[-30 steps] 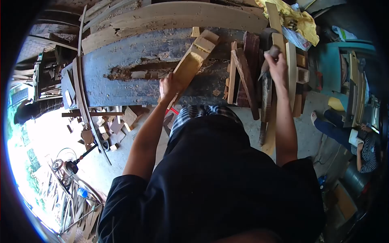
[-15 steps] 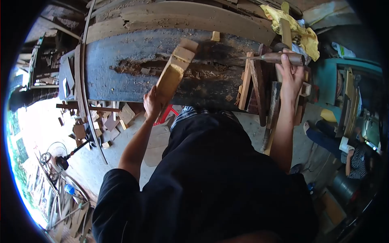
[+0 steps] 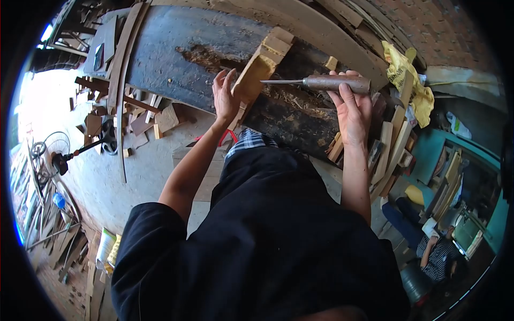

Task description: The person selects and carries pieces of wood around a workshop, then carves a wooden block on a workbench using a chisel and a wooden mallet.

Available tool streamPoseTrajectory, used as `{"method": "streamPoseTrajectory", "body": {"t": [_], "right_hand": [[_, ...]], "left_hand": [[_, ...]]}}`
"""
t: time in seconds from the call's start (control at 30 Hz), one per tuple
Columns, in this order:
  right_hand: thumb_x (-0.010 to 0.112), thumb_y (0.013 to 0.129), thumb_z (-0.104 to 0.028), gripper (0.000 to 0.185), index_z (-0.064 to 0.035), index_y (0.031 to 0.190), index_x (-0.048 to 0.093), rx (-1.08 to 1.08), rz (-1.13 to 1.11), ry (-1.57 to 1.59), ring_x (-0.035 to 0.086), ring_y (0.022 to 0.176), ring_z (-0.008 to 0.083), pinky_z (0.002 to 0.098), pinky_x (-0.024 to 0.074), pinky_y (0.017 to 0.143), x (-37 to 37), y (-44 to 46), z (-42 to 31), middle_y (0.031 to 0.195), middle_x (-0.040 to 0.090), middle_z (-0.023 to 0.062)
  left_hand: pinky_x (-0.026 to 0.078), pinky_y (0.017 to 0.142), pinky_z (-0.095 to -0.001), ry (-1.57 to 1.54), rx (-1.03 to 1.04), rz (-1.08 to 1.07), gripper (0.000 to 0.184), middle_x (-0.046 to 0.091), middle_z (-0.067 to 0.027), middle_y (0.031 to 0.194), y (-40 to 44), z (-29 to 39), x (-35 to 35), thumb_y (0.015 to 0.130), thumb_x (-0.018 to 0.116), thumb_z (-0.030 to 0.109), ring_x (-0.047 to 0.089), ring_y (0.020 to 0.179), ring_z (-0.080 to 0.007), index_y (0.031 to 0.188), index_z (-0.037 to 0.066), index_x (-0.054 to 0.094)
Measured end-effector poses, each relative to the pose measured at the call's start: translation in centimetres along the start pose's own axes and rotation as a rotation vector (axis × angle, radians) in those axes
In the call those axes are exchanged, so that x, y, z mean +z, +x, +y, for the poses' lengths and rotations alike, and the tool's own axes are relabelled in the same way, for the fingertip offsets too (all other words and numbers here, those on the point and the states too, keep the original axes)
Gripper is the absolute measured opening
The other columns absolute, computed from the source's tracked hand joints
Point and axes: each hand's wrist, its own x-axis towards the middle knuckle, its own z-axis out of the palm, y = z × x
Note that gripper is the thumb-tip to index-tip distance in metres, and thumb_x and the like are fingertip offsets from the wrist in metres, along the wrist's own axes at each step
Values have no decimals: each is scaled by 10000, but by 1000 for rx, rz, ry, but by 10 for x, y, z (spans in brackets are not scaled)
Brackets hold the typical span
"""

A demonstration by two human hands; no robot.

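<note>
My right hand (image 3: 352, 107) grips the thick brown wooden handle of a chisel (image 3: 336, 83) over the workbench. The chisel's thin metal shaft points left, and its end overlaps the edge of a yellowish wood block (image 3: 256, 75) in view. Cut recesses show near the block's upper end, and it lies at a slant on the dark, worn workbench (image 3: 160, 40). Beside the block's left edge is my left hand (image 3: 226, 97), its fingers raised and apart. Whether that hand still touches the block I cannot tell.
A small wood piece (image 3: 331, 62) sits near the bench's back. Wood strips (image 3: 393, 144) and a yellow sack (image 3: 409, 80) are at the right. Offcuts (image 3: 166, 119) litter the floor at left. Another person (image 3: 436, 254) sits low at the right.
My right hand has brought the chisel left, to the block. The left hand's fingers have loosened from around the block and lifted. The whole view has turned.
</note>
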Motion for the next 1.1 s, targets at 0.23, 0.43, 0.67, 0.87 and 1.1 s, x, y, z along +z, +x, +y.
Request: {"method": "streamPoseTrajectory", "body": {"t": [0.23,0.43,0.67,0.87,1.1], "right_hand": [[659,872,-68,372,-18,1204,500,-129,-360,-466,618,1056,219,337,523,926,54,4,31,1070,604,124],[663,883,-133,459,-64,1309,505,-441,-411,-950,560,1154,250,364,494,944,73,-11,44,1242,542,134],[671,866,-190,457,-19,1264,526,-153,471,-1509,508,1170,356,452,390,1008,-124,-63,74,1240,541,192],[674,863,-400,652,-68,1372,439,187,614,-1753,459,1204,399,461,382,1024,-249,-110,102,1328,441,224],[682,852,-388,714,-83,1415,367,244,557,-1632,480,1186,404,471,412,998,-253,-86,95,1261,467,246]], "left_hand": [[463,945,-426,-359,305,-419,556,584,-196,1179,21,117,-68,758,703,112,563,1108,-376,1280,57,522],[514,736,-271,-840,-62,-434,181,688,-45,848,30,92,-49,801,727,77,630,784,-100,955,15,654],[459,712,-246,-874,-400,-103,139,667,-11,823,34,37,-43,825,761,116,609,769,-89,909,48,675],[435,638,-235,-773,-403,57,173,613,42,754,28,30,-35,808,786,160,533,684,-46,874,41,680],[398,607,-229,-732,-381,99,183,575,47,698,29,57,-55,811,774,190,503,654,-53,786,62,646]]}}
